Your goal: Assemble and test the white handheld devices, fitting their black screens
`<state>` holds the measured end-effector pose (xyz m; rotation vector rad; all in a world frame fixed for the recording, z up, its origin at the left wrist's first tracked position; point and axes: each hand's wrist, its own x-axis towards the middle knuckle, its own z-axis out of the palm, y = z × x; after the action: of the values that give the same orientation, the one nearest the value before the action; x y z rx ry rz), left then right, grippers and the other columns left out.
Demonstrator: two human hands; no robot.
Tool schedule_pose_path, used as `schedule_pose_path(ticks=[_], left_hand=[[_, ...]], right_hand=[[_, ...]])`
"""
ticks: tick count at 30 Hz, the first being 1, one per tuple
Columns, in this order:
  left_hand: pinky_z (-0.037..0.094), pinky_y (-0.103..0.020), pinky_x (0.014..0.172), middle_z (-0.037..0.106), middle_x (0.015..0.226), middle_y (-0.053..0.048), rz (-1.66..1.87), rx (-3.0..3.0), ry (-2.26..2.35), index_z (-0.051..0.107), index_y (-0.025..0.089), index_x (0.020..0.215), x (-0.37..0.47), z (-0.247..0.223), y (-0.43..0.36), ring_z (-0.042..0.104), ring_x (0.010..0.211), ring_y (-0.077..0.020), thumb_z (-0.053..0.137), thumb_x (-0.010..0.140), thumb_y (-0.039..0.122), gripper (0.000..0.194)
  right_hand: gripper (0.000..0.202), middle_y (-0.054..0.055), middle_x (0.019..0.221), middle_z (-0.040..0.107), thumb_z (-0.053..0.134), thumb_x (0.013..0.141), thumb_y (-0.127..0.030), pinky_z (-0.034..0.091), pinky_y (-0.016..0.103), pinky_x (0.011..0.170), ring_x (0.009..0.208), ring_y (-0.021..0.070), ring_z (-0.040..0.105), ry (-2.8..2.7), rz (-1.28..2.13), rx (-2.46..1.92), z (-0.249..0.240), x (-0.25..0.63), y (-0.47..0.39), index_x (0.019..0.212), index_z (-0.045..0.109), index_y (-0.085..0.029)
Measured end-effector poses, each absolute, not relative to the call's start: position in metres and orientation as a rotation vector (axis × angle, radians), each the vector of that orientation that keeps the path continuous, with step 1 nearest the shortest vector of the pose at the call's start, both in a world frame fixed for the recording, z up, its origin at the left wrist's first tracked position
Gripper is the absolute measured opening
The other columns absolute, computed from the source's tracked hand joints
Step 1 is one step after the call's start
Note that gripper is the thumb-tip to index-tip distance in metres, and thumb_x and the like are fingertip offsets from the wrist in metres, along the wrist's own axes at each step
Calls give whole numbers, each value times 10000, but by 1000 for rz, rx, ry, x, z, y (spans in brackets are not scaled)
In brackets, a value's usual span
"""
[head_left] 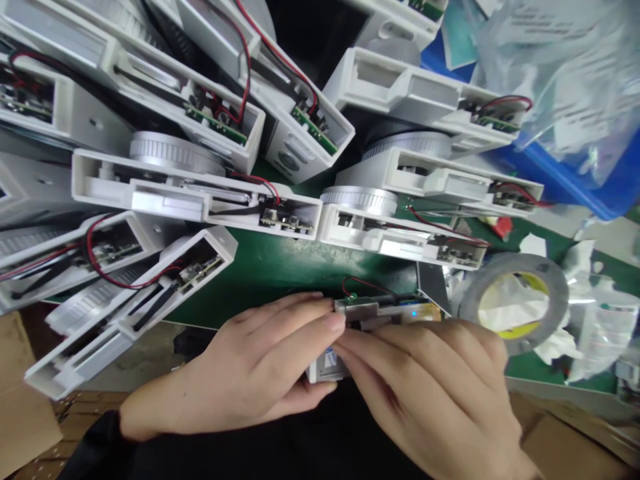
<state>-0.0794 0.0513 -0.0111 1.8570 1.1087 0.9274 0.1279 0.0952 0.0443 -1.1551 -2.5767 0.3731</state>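
My left hand [265,360] is closed around the left end of a small white-and-grey electronic device [323,365], with the thumb underneath it. A blue light glows on the circuit part at its right side, and a thin red wire [353,280] loops up behind it. Over the device's front, my right hand [430,380] has its fingers pressed together, the tips meeting near the left fingertips. What those fingertips pinch is hidden. Behind the hands stands an open white housing [193,193] with a circuit board and red and black wires.
Several similar open housings [410,240] crowd the green table [280,267] at left and back. To the right lie a roll of grey tape [555,293], torn white scraps [560,343] and a blue bin [575,190] with clear plastic bags [575,100]. Cardboard [25,393] shows below left.
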Motion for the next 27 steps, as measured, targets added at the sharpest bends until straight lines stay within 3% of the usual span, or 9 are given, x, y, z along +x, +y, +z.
schedule_pose_path(ticks=[27], left_hand=[[687, -379, 987, 796, 1229, -176, 990, 1958, 1154, 539, 92, 1362, -78, -12, 53, 779, 1200, -282, 647, 1031, 271, 391]], right_hand=[[164, -28, 838, 659, 570, 1066, -117, 336, 362, 719, 732, 142, 478, -2675, 466, -1130, 50, 129, 106, 997, 674, -223]])
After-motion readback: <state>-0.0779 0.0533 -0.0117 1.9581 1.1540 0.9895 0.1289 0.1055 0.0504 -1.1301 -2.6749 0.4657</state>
